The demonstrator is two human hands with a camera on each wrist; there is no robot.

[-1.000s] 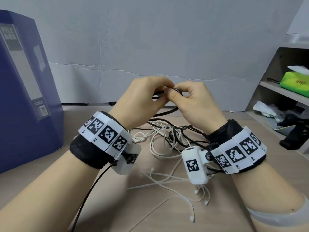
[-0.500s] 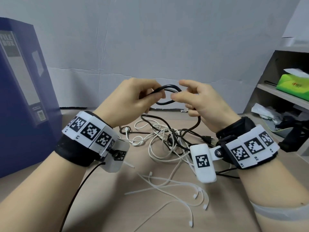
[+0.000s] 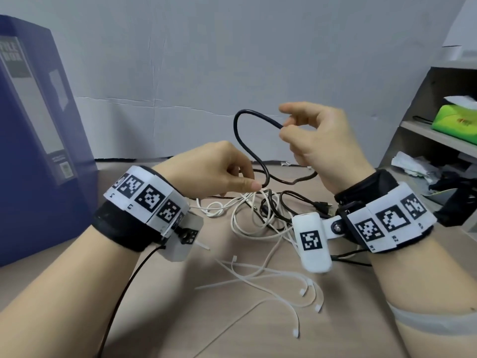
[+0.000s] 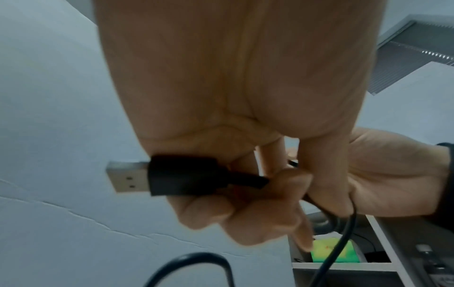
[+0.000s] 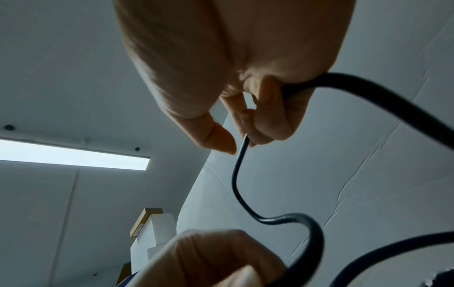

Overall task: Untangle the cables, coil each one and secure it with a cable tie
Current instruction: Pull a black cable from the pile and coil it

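Wooden counter (image 3: 160, 319) carries loose white cable ties (image 3: 284, 282) at 6 o'clock, with tangled white cables (image 3: 247, 215) just beyond them. Above the tangle, left hand (image 3: 209, 171) grips the black cable (image 3: 240, 140) near its USB plug (image 4: 157, 177); right hand (image 3: 322, 140) at 1 o'clock pinches the raised loop.

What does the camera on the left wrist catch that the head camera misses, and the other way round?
Only the left wrist view shows the USB plug sticking out of the left hand, its metal end bare. Only the head view shows the tangle of white cables on the table, the loose cable ties and the blue file box. Both show the black cable held by the left hand and the right hand, and the green box on the shelf.
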